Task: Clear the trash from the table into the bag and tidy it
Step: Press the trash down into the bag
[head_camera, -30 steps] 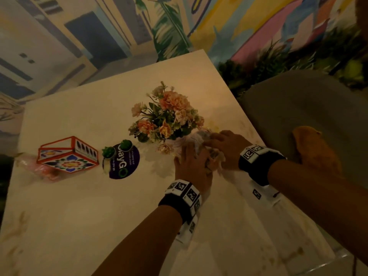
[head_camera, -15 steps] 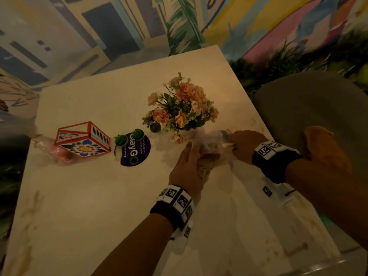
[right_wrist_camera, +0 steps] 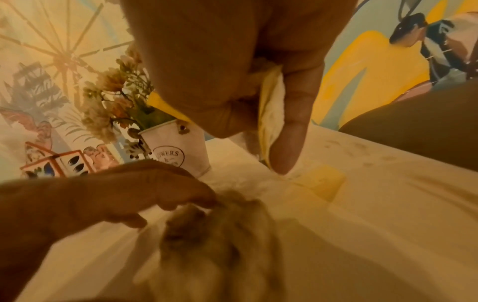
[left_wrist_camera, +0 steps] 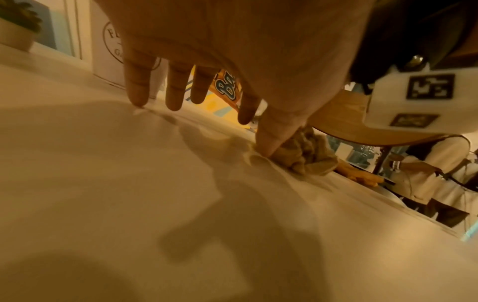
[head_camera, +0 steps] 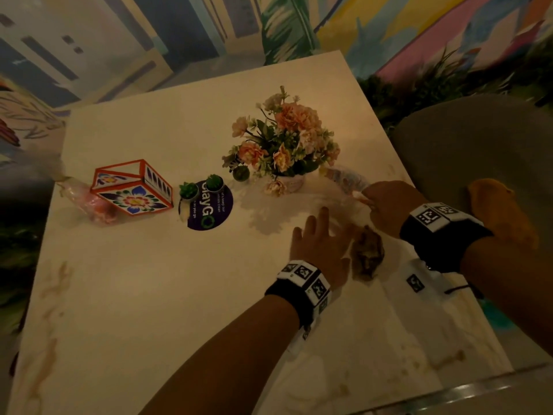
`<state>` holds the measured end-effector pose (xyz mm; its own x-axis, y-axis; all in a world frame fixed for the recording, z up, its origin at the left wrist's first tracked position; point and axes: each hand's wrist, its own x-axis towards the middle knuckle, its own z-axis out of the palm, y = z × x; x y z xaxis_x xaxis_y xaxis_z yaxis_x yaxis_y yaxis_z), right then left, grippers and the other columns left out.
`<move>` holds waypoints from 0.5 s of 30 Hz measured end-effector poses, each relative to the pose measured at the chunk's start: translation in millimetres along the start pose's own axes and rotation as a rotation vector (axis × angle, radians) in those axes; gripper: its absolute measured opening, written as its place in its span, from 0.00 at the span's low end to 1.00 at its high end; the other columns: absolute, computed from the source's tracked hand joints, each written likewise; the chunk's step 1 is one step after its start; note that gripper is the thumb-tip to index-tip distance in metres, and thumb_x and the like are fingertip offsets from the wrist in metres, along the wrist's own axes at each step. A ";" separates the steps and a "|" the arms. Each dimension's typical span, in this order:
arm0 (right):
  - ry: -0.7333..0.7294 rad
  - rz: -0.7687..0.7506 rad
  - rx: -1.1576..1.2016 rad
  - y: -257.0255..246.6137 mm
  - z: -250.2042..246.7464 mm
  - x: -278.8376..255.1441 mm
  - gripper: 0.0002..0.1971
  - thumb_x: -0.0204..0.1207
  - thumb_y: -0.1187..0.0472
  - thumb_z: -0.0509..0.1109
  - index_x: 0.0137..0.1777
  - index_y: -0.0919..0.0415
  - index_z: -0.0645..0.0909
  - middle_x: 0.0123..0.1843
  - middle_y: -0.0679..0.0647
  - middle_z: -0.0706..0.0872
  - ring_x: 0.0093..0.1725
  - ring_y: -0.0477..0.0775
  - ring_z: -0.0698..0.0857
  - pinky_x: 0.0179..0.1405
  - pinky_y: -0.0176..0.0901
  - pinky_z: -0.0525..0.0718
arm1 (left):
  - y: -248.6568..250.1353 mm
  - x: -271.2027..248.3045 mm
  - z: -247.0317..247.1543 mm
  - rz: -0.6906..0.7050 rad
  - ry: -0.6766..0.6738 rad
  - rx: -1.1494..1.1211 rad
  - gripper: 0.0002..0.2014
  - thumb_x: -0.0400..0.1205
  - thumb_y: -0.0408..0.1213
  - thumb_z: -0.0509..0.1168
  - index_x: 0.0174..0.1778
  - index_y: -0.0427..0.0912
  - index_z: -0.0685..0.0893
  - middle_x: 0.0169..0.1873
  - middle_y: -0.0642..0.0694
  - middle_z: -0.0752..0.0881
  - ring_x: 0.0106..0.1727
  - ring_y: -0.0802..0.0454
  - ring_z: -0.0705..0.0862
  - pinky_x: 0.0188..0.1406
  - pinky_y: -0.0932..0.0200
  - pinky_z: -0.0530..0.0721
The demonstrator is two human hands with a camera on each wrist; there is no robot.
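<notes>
1. Left hand [head_camera: 321, 245] lies nearest, flat on the pale surface [head_camera: 149, 295], its fingers [left_wrist_camera: 137, 81] straight and spread; the thumb touches a crumpled brown wad of trash [head_camera: 367, 254] just to its right.
2. Thin clear plastic of the bag [head_camera: 344, 202] lies spread under and around that hand and the wad, hard to trace in the dim light.
3. Right hand [head_camera: 389, 202] sits just beyond the wad, its thumb and curled fingers [right_wrist_camera: 292, 114] pinching a pale fold of the bag's edge, raised a little off the surface.
4. A printed yellow wrapper [head_camera: 344, 178] lies just beyond the right hand, beside the white flower pot [head_camera: 288, 182] of pink blooms.
5. Left of the pot lie a dark round sticker [head_camera: 209, 209] and two tiny green plants [head_camera: 189, 190].
6. Further left stands a red-edged floral box [head_camera: 131, 187], with crumpled pink plastic [head_camera: 89, 203] against its left side, near the surface's edge.
</notes>
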<state>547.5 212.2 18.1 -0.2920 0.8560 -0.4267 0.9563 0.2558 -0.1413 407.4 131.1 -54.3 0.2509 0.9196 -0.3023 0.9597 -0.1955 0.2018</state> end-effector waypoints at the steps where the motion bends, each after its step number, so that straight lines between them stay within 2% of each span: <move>1: 0.029 0.008 0.019 1.3 -0.6 -1.1 0.20 0.77 0.64 0.63 0.70 0.61 0.75 0.67 0.62 0.80 0.64 0.64 0.79 0.58 0.47 0.78 | 2.1 0.0 -0.2 0.001 -0.004 -0.009 0.38 0.75 0.53 0.63 0.78 0.61 0.51 0.82 0.39 0.44 0.78 0.32 0.55 0.70 0.32 0.64; 3: 0.092 0.017 0.049 3.8 -2.4 -3.4 0.18 0.77 0.63 0.64 0.67 0.62 0.77 0.61 0.65 0.83 0.58 0.66 0.82 0.46 0.45 0.75 | 9.1 0.5 -3.0 -0.010 -0.015 -0.058 0.44 0.71 0.56 0.65 0.79 0.60 0.47 0.82 0.41 0.41 0.79 0.34 0.52 0.71 0.33 0.62; 5: 0.129 0.030 0.071 5.8 -4.9 -6.5 0.16 0.78 0.62 0.64 0.64 0.65 0.78 0.57 0.66 0.84 0.54 0.67 0.82 0.41 0.43 0.70 | 20.9 1.6 -4.8 0.050 -0.040 -0.091 0.47 0.69 0.61 0.65 0.79 0.63 0.44 0.82 0.43 0.37 0.82 0.34 0.46 0.73 0.27 0.56; 8: 0.158 0.044 0.108 9.1 -10.0 -11.7 0.15 0.79 0.62 0.64 0.64 0.65 0.78 0.58 0.66 0.84 0.55 0.68 0.81 0.46 0.47 0.74 | 42.4 3.5 2.0 0.190 -0.121 -0.043 0.49 0.67 0.69 0.64 0.78 0.69 0.41 0.81 0.47 0.31 0.82 0.34 0.36 0.69 0.17 0.43; 10: 0.189 0.033 0.127 10.3 -13.9 -15.3 0.13 0.77 0.64 0.65 0.60 0.66 0.79 0.55 0.68 0.84 0.52 0.69 0.81 0.42 0.45 0.70 | 55.3 2.1 11.8 0.259 -0.142 -0.044 0.49 0.66 0.71 0.64 0.78 0.70 0.42 0.80 0.49 0.29 0.82 0.36 0.34 0.67 0.15 0.39; 13: 0.201 0.025 0.159 9.7 -19.4 -20.7 0.13 0.77 0.66 0.65 0.59 0.68 0.80 0.54 0.69 0.84 0.52 0.70 0.81 0.42 0.42 0.65 | 72.3 -2.5 22.9 0.348 -0.129 -0.069 0.49 0.69 0.69 0.64 0.80 0.66 0.43 0.81 0.50 0.31 0.82 0.36 0.36 0.66 0.15 0.37; 15: 0.205 0.021 0.162 9.5 -21.1 -23.6 0.13 0.77 0.65 0.65 0.60 0.68 0.80 0.54 0.68 0.84 0.53 0.69 0.81 0.42 0.41 0.65 | 79.5 -2.7 26.9 0.366 -0.140 -0.040 0.43 0.75 0.63 0.63 0.81 0.64 0.46 0.82 0.51 0.34 0.83 0.36 0.37 0.66 0.15 0.38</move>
<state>563.7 204.0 45.7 -0.2481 0.9376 -0.2438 0.9429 0.1760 -0.2828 486.4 103.9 -62.5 0.5932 0.7355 -0.3273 0.7986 -0.4860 0.3551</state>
